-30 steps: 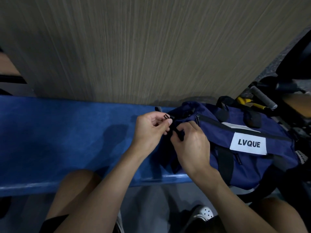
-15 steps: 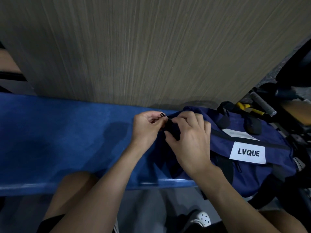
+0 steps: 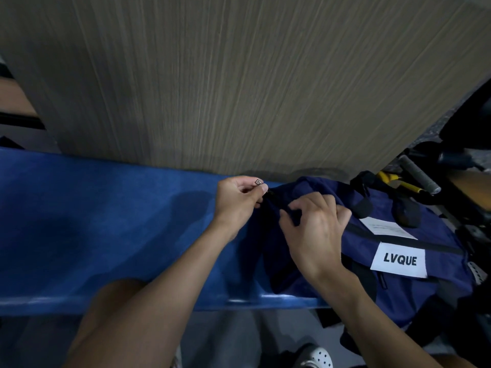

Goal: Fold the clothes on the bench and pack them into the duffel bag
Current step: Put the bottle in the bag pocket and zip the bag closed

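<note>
Two bare forearms reach up from the bottom edge to a blue desk (image 3: pixel 106 221) that runs across the view, with a wood-grain wall (image 3: pixel 239 75) behind it. Past the desk's middle the left grip (image 3: pixel 237 200) is curled, thumb and forefinger pinching a small metal tab (image 3: pixel 258 181) at the left end of the bag (image 3: pixel 430 293). Just to its right, the right grip (image 3: pixel 316 229) rests on the bag, its bent fingers nipping a fold of the dark cloth. Below it, in front of the desk, a white perforated shoe (image 3: pixel 316 357) shows on the floor. The navy bag lies on the desk's right end and hangs a little over the front edge. Its side bears a white label (image 3: pixel 398 260) reading LVQUE, with a white paper slip (image 3: pixel 385 228) just above. Two black handles (image 3: pixel 406 213) lie across its top. I cannot tell whether the top zip is fully done up. Behind the bag's right end sit a yellow-handled tool (image 3: pixel 398 183) and a grey bar (image 3: pixel 417 173).
</note>
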A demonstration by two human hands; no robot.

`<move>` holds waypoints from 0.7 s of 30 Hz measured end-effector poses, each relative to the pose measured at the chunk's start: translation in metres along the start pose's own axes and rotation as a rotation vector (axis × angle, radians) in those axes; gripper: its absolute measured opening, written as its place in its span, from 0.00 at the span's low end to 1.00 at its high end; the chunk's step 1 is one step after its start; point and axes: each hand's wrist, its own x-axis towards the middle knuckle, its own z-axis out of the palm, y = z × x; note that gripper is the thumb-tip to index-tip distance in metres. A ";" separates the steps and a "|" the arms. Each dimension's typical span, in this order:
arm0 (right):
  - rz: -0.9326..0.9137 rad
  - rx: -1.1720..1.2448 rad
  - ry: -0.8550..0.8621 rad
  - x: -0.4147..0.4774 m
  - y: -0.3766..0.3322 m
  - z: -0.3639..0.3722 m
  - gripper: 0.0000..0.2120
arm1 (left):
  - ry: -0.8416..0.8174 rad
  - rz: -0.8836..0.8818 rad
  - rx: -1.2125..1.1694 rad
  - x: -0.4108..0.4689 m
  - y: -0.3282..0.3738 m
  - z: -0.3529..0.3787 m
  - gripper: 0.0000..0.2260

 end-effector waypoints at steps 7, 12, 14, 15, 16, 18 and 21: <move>-0.031 0.116 0.040 -0.005 0.013 -0.009 0.05 | 0.035 -0.078 0.019 0.027 -0.021 0.007 0.10; -0.010 0.186 0.063 -0.006 0.017 -0.010 0.04 | 0.083 -0.113 0.083 0.041 -0.040 0.007 0.06; -0.006 0.207 0.066 -0.006 0.017 -0.009 0.04 | 0.084 -0.136 0.100 0.046 -0.044 0.005 0.02; -0.005 0.217 0.066 -0.007 0.018 -0.009 0.04 | 0.087 -0.144 0.112 0.049 -0.046 0.004 0.02; -0.003 0.226 0.065 -0.007 0.017 -0.009 0.04 | 0.093 -0.152 0.122 0.051 -0.047 0.003 0.03; -0.005 0.244 0.058 -0.007 0.018 -0.010 0.04 | 0.107 -0.164 0.135 0.054 -0.050 0.002 0.03; -0.009 0.272 0.034 -0.008 0.018 -0.011 0.04 | 0.129 -0.174 0.204 0.060 -0.063 -0.001 0.07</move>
